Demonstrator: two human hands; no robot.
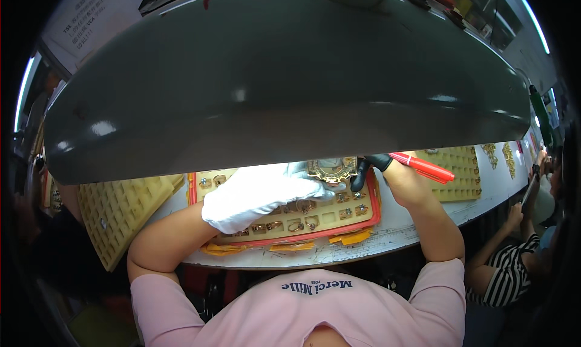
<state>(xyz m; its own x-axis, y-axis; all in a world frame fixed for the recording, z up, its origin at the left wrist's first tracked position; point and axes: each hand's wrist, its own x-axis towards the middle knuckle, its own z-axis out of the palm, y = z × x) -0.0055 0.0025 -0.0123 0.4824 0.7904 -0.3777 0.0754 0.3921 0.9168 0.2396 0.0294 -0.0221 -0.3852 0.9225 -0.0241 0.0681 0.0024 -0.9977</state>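
My left hand point(266, 192) wears a white glove and is closed on an ornate gold-toned piece point(330, 170), square-edged with a pale middle, partly cut off from view by the hood. My right hand point(372, 168), in a black glove, is at the piece's right side and holds a red marker point(430, 168) that points out to the right. Both hands are over a red-rimmed tray point(376, 204) of rings in cream padded slots; orange tabs point(354, 237) stick out beneath it. Fingertips under the hood are partly hidden.
A large dark lamp hood point(284, 80) spans the view above my hands. Cream slotted trays point(112, 217) point(457, 183) lie left and right on the white bench point(402, 238). Gold chains point(509, 162) lie farther right. A co-worker's arms and striped sleeve point(508, 274) are at the right.
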